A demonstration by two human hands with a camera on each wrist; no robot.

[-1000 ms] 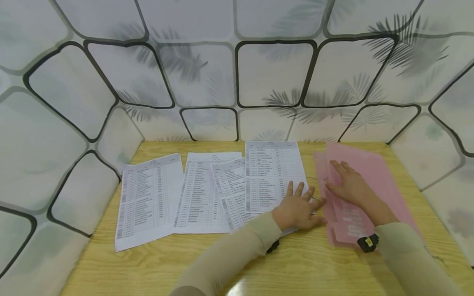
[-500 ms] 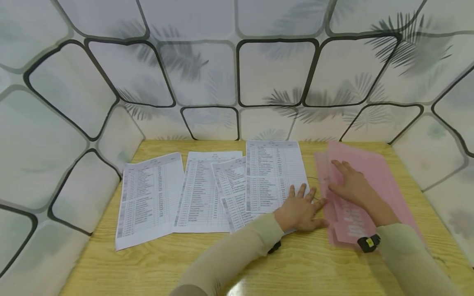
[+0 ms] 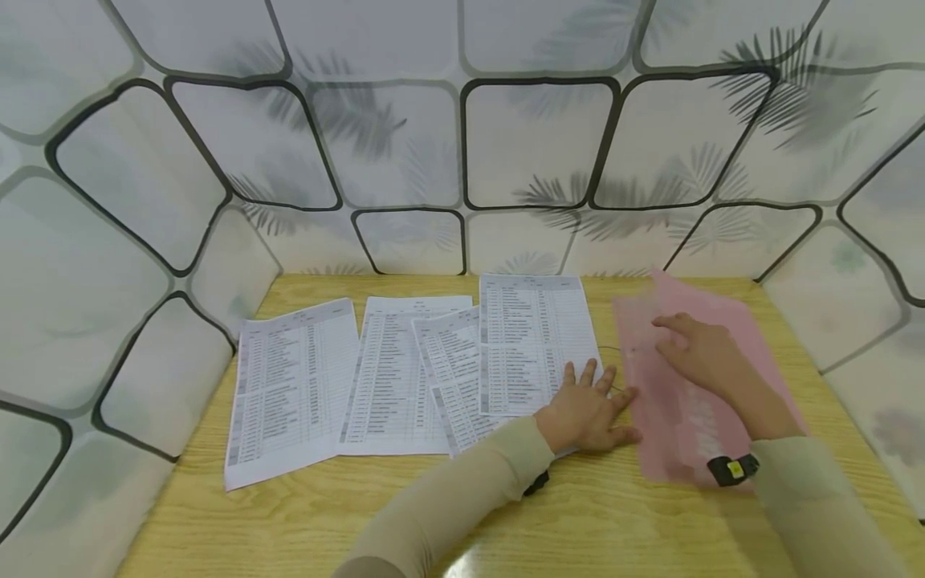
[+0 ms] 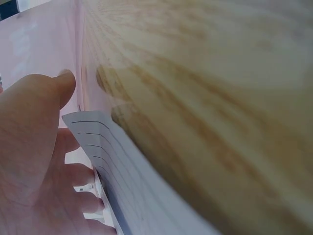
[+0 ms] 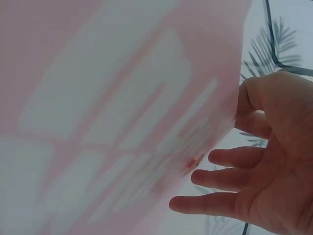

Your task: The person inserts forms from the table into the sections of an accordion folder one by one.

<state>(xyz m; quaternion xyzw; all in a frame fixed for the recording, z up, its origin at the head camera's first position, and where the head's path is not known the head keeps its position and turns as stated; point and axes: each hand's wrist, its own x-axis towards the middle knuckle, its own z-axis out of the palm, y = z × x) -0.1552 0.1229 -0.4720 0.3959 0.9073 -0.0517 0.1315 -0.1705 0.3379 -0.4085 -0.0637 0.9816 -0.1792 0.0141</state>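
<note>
Flat and spread, left hand (image 3: 587, 411) on the rightmost sheet (image 3: 531, 341); right hand (image 3: 699, 353) with loosely extended fingers atop the pink folder (image 3: 737, 329) at right, other sheets (image 3: 292, 385) further left on the table (image 3: 614, 514).

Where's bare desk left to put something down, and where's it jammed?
Free: the front strip of the wooden desk below the printed sheets, left of the left sleeve. A thin strip behind the sheets by the wall. Crowded: the gap between the left hand on the sheets and the pink folder under the right hand.
</note>
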